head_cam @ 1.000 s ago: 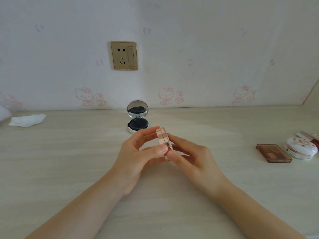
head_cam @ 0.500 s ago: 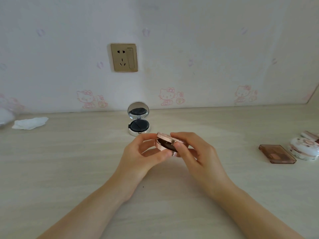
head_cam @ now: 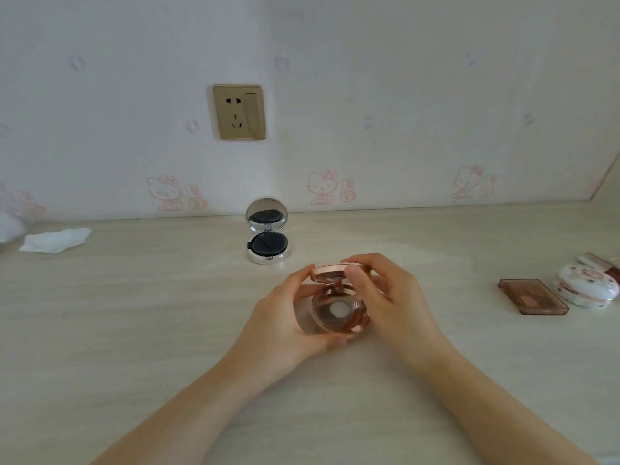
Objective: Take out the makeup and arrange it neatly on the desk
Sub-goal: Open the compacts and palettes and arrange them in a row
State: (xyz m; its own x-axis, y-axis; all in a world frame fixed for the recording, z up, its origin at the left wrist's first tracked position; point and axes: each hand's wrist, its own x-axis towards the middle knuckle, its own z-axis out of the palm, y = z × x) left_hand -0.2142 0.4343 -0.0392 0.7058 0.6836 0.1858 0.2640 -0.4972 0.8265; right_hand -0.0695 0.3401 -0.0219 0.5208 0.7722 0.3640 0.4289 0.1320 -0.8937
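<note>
A round rose-gold compact (head_cam: 337, 308) is held open over the middle of the desk (head_cam: 134, 313). My left hand (head_cam: 285, 320) cups its base from the left. My right hand (head_cam: 385, 297) grips the raised lid by its rim with thumb and fingers. Behind it a silver cushion compact (head_cam: 267, 234) stands open, mirror upright, dark puff inside. At the right lie a flat brown palette (head_cam: 531, 296) and a white floral round case (head_cam: 587, 290), closed.
A crumpled white tissue (head_cam: 55, 239) lies at the far left near the wall. A gold wall socket (head_cam: 239, 111) is above the desk. More makeup items (head_cam: 600, 263) poke in at the right edge behind the white case.
The rose-gold compact was held shut and on edge between both hands; it has been turned flat and its lid lifted open by my right hand.
</note>
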